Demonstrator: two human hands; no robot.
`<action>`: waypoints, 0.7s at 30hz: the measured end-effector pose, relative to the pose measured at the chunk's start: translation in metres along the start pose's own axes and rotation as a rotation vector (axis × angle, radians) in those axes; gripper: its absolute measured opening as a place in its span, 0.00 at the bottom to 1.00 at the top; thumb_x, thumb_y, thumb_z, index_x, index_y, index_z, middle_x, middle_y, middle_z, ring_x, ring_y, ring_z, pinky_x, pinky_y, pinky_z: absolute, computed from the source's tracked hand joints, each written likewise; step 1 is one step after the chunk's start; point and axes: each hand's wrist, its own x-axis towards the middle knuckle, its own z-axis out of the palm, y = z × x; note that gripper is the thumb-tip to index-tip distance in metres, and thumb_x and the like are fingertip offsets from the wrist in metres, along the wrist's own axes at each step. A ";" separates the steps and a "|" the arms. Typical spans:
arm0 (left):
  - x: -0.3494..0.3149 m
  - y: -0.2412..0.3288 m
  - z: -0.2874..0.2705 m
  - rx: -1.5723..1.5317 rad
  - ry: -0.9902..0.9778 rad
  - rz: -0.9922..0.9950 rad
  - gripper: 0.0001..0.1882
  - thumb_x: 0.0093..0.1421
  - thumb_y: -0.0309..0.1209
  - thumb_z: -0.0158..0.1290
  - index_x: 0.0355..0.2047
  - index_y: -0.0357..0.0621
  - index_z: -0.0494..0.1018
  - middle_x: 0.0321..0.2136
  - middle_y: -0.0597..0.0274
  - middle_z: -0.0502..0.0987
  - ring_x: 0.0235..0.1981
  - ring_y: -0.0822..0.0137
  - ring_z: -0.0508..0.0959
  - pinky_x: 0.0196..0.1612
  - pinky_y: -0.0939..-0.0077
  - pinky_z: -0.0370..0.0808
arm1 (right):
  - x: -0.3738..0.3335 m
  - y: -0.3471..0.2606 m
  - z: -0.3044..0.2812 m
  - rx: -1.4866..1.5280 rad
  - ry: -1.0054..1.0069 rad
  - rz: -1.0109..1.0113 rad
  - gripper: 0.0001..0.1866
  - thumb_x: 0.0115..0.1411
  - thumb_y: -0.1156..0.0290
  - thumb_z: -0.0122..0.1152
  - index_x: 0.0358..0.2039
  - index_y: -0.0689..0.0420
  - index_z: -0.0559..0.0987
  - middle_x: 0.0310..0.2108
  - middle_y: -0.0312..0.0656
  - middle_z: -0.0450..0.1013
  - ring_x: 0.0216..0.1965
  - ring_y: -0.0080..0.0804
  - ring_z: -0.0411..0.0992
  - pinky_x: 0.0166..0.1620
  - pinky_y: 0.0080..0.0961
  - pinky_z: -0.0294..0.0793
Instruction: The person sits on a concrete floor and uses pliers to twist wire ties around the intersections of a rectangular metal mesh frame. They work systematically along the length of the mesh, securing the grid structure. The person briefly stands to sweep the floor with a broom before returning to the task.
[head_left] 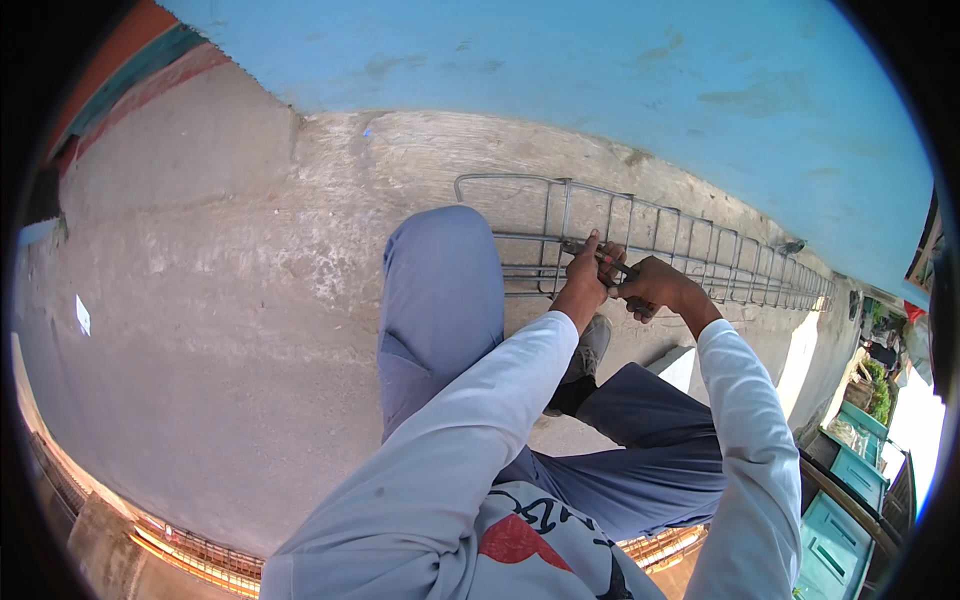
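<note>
A long cage of grey steel bars (566, 205) tied with rectangular hoops lies along the ground, running from in front of my knee to the far right. Over its near end, my left hand (594, 268) is closed at a slim dark metal tool (618, 264), with one finger pointing up beside it. My right hand (655, 288) grips the tool's right end, close against the left hand. The tool looks like pincers, but my fingers cover much of it. Whether its head touches a bar I cannot tell.
A blue wall (600, 70) rises just beyond the cage. My bent left knee (445, 270) stands beside the cage's end, and my shoe (590, 350) is below my hands. Rough concrete (240, 370) spreads to the left. Turquoise crates (835, 540) stand at the lower right.
</note>
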 end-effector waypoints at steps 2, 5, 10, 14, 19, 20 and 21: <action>-0.003 -0.003 0.010 0.021 0.020 -0.005 0.21 0.67 0.49 0.54 0.36 0.40 0.72 0.30 0.58 0.80 0.33 0.65 0.83 0.36 0.73 0.83 | -0.007 -0.008 0.006 -0.542 0.311 -0.131 0.24 0.56 0.53 0.71 0.37 0.63 0.80 0.29 0.50 0.81 0.34 0.44 0.82 0.40 0.47 0.79; -0.003 0.001 0.018 0.018 0.077 0.024 0.21 0.68 0.49 0.53 0.37 0.41 0.71 0.33 0.58 0.80 0.33 0.65 0.83 0.37 0.73 0.84 | -0.020 -0.010 0.038 -1.048 0.753 -0.234 0.21 0.57 0.64 0.65 0.47 0.64 0.76 0.39 0.47 0.77 0.43 0.46 0.76 0.48 0.42 0.74; 0.006 0.010 0.021 -0.007 0.102 0.040 0.21 0.68 0.51 0.52 0.41 0.45 0.70 0.37 0.60 0.80 0.34 0.66 0.83 0.37 0.72 0.82 | -0.007 -0.012 0.033 -1.331 0.815 -0.236 0.17 0.61 0.67 0.57 0.49 0.58 0.76 0.39 0.43 0.76 0.40 0.35 0.75 0.42 0.33 0.72; -0.008 0.009 0.022 0.070 0.053 0.018 0.22 0.67 0.53 0.53 0.44 0.47 0.70 0.39 0.62 0.80 0.37 0.64 0.82 0.42 0.70 0.78 | 0.015 0.002 0.006 -1.002 0.609 -0.200 0.11 0.62 0.66 0.60 0.40 0.59 0.80 0.31 0.45 0.78 0.34 0.34 0.79 0.34 0.36 0.76; -0.005 0.017 -0.023 0.259 -0.062 -0.001 0.22 0.66 0.50 0.56 0.48 0.46 0.68 0.40 0.59 0.79 0.42 0.60 0.82 0.47 0.60 0.77 | 0.018 0.001 -0.016 -0.142 -0.044 0.064 0.14 0.59 0.61 0.68 0.27 0.61 0.82 0.23 0.43 0.77 0.25 0.33 0.79 0.29 0.35 0.78; -0.006 0.013 -0.022 0.214 -0.074 0.018 0.21 0.67 0.48 0.56 0.48 0.46 0.69 0.40 0.58 0.79 0.41 0.60 0.81 0.46 0.61 0.78 | 0.020 0.012 -0.011 0.167 -0.189 0.150 0.14 0.59 0.63 0.69 0.28 0.61 0.81 0.24 0.42 0.78 0.20 0.31 0.76 0.25 0.34 0.77; -0.011 0.006 -0.019 0.170 -0.079 0.031 0.19 0.67 0.47 0.55 0.48 0.46 0.69 0.40 0.57 0.79 0.40 0.60 0.81 0.45 0.61 0.79 | 0.018 0.027 -0.002 0.367 -0.269 0.134 0.13 0.59 0.65 0.69 0.28 0.62 0.81 0.23 0.41 0.76 0.19 0.31 0.73 0.24 0.32 0.75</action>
